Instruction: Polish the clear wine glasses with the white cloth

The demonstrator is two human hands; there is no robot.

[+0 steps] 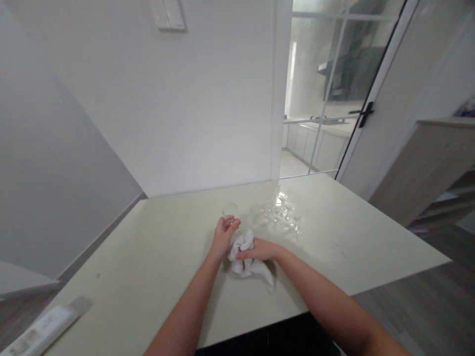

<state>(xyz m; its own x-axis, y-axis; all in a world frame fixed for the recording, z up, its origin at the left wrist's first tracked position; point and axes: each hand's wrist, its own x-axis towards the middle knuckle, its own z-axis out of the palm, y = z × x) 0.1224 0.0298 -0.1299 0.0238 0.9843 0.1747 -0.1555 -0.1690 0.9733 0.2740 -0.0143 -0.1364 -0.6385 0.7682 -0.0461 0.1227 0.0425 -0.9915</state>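
Note:
My left hand [226,230] is closed around a clear glass [230,207], whose thin round rim shows just beyond the fingers. The lower part of this glass is hidden by the fingers and the cloth. Bunched in my right hand [256,250] is a white cloth [243,264], pressed up close against the near side of the glass. One end of the cloth hangs down to the right, near the tabletop. Both hands are close together over the middle of the pale table [156,267].
Several clear glass pieces [284,212] stand in a glinting cluster right of my hands; their exact shapes blur together. A white power strip [44,331] lies at the near left corner. Behind the table are a white wall [208,109] and a glazed door with a black handle [365,114].

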